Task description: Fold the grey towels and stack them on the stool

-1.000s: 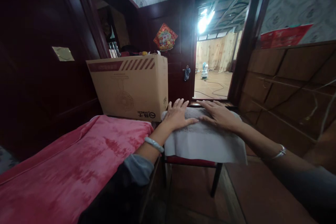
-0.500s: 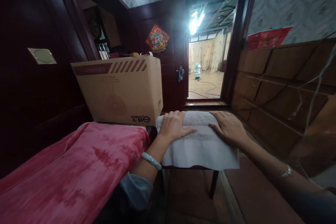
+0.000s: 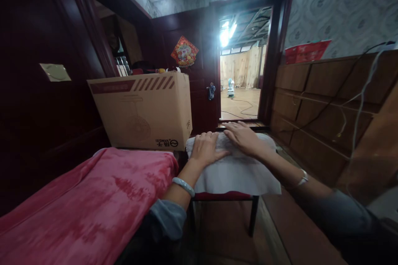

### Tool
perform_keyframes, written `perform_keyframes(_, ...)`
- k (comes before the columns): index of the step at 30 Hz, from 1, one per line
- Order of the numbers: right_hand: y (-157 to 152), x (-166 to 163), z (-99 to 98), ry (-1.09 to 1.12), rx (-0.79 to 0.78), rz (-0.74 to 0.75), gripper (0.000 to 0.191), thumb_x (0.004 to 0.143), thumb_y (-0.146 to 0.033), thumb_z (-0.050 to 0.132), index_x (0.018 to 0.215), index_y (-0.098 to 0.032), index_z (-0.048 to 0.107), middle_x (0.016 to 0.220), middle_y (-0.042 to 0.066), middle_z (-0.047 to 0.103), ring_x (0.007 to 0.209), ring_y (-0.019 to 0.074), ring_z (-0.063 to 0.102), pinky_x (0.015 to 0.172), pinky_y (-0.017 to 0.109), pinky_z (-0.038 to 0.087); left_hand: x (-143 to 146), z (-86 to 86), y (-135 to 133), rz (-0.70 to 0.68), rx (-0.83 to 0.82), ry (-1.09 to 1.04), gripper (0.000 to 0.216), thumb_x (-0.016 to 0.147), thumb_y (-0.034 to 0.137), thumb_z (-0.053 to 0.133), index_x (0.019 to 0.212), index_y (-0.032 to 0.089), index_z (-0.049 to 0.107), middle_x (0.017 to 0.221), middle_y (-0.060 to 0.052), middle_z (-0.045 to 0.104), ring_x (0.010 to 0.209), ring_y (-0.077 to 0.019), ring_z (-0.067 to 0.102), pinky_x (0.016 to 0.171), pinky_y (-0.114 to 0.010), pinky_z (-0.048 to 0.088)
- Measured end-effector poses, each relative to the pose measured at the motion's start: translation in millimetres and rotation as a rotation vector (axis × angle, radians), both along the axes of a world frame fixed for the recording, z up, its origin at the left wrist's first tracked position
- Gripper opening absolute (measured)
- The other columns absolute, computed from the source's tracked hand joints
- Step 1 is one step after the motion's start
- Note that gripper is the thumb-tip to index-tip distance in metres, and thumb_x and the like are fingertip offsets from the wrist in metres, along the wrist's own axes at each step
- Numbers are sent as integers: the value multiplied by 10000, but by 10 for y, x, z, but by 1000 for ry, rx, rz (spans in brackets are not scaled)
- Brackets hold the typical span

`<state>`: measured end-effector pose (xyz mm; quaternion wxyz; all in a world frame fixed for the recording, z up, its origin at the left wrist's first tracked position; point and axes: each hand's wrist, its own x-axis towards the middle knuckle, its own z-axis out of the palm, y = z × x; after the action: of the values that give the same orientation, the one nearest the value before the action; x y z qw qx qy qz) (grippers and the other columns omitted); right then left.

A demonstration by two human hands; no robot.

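A pale grey-white cloth [image 3: 236, 178] lies over the seat of a dark-legged stool [image 3: 253, 215], whose red edge shows below it. The cloth's front part hangs smooth and its far part looks fuzzy, like a folded towel. My left hand [image 3: 205, 148] rests flat on the cloth's left side, thumb stretched to the right. Over the far middle of the cloth is my right hand [image 3: 244, 138], fingers extended and pointing up and left; whether it touches the cloth I cannot tell.
A pink plush blanket [image 3: 93, 198] covers a surface at the left. Behind it stands a large cardboard box [image 3: 139, 112]. Wooden drawers [image 3: 336, 87] with hanging cables line the right wall. Beyond the doorway, a fan [image 3: 230, 87] stands on the floor.
My right hand has moved left and away from me, from the cloth's right side to its far middle. My left hand stays about where it was. The view has tilted up slightly.
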<state>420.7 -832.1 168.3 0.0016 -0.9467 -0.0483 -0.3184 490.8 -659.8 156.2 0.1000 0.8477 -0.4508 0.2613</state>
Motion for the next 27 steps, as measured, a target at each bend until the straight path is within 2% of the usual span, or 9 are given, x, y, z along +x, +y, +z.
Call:
perform_keyframes(3,256,144,-22,133,-63,-8,498,1042,-374,235,1266,-140,613,1291,140,655,1184,264,602,1028,417,413,-2,-22,56,-27,-4,24,690,826,674,594,1312,190,517,1231,-100,627,1138,-277,570,969,-425,436)
perform_keyframes(7,231,126,-110,121,-69,-66,506,1043,-413,254,1308,-136,585,1288,153,652,1152,267,615,991,389,428,-27,-72,231,82,-66,93,871,784,672,647,1459,202,361,1471,-132,488,1348,-310,428,1144,-526,284)
perform_keyframes(9,212,103,-94,126,-59,-72,522,1043,-420,251,1342,-133,568,1315,154,638,1171,270,606,1004,396,422,-46,-100,314,182,-102,132,916,738,701,674,1445,196,382,1458,-145,493,1347,-340,415,1146,-568,259)
perform_keyframes(11,274,110,-42,140,-56,-64,532,1044,-414,246,1380,-127,543,1347,157,618,1225,278,576,1036,422,398,-62,-123,364,225,-125,163,892,708,703,699,1393,194,438,1393,-140,539,1301,-342,446,1097,-535,335)
perform_keyframes(15,627,213,59,143,-94,56,508,1047,-396,274,1429,-147,497,1433,142,552,1347,272,474,1116,463,305,-65,-158,372,205,-156,186,784,709,621,734,1324,203,482,1325,-123,565,1246,-311,480,1021,-438,410)
perform_keyframes(18,794,274,62,182,-122,95,467,1044,-422,324,1345,-153,560,1379,147,593,1279,262,534,1063,412,360,-52,-180,360,213,-168,174,706,723,522,745,1294,191,492,1277,-122,581,1218,-298,502,1008,-426,419)
perform_keyframes(21,594,216,12,195,-110,23,462,1027,-480,364,1245,-157,612,1273,151,649,1167,270,601,961,374,424,-48,-197,360,226,-166,134,743,710,589,744,1280,186,489,1265,-121,579,1210,-303,501,989,-436,428)
perform_keyframes(24,107,33,-96,155,-33,-107,476,1030,-492,321,1190,-169,633,1161,134,693,1055,272,643,877,367,452,-53,-199,362,236,-155,115,825,676,711,719,1269,188,484,1261,-117,572,1213,-310,486,982,-433,426)
perform_keyframes(27,-353,-174,-248,77,31,-221,485,1040,-435,256,1141,-172,650,1093,120,711,1019,259,650,853,356,456,-56,-189,357,240,-140,125,824,686,730,701,1269,192,479,1267,-111,566,1223,-309,472,985,-426,424)
